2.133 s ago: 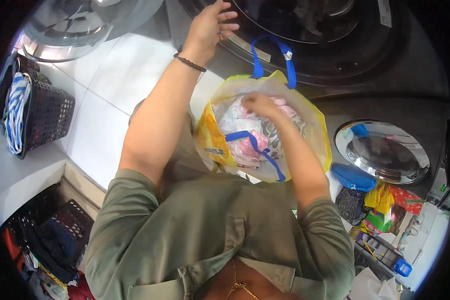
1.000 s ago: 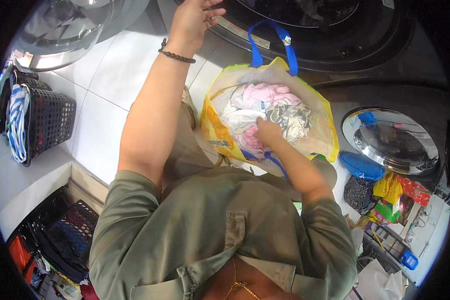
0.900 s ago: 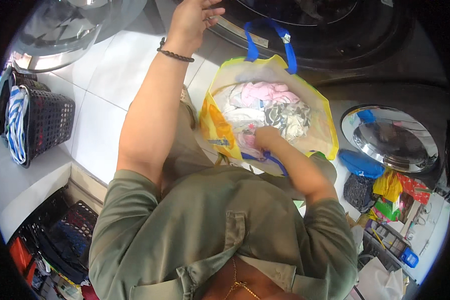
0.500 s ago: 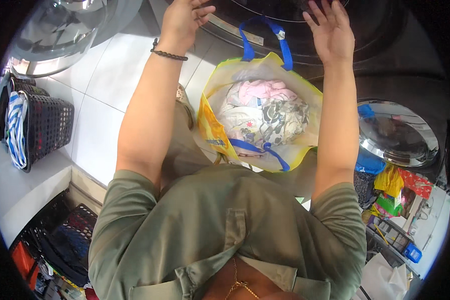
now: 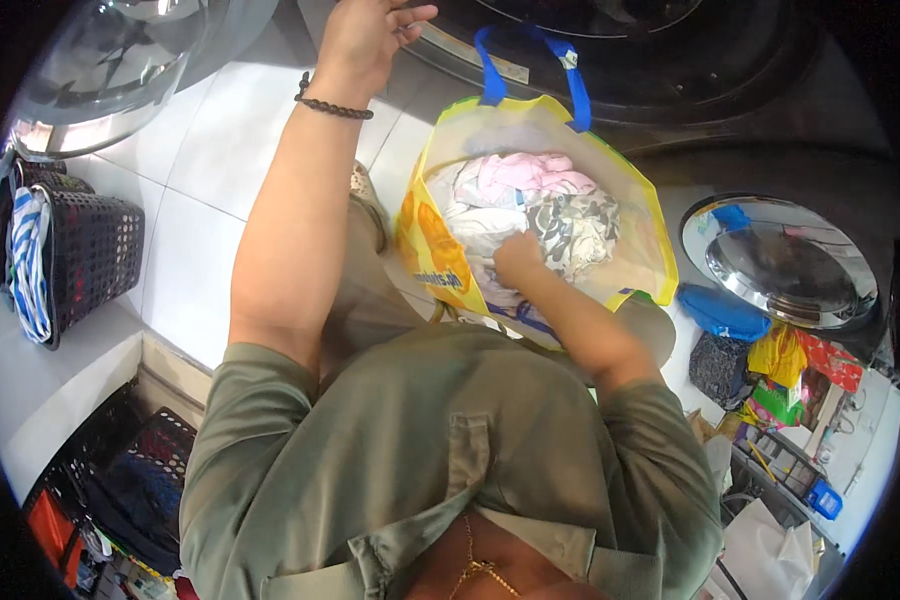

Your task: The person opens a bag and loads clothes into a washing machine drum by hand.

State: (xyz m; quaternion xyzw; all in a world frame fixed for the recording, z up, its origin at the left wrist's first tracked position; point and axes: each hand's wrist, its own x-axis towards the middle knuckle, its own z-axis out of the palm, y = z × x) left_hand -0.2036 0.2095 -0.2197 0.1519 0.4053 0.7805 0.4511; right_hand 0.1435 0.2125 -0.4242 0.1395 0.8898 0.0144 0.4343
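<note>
A yellow-edged shopping bag (image 5: 635,235) with blue handles stands ahead of me, holding crumpled pink, white and grey-patterned clothes (image 5: 535,175). My right hand (image 5: 520,255) is down inside it on the lighter fabric, fingers curled; what they hold is hidden. My left hand (image 5: 375,35), with a dark bead bracelet on its wrist, is raised at the dark front-loading machine (image 5: 630,80), above and left of the bag, fingers apart and holding nothing visible.
An open glass door (image 5: 110,70) hangs upper left. Perforated laundry baskets with clothes (image 5: 95,245) (image 5: 120,480) line the left side on tiled floor (image 5: 190,260). A chrome-ringed round door (image 5: 780,260) is at right, with coloured bags (image 5: 775,355) below it.
Half a second ago my right hand was raised open by the machine; now it is down inside the bag among the clothes. My left hand stays raised, slightly further left than two seconds ago.
</note>
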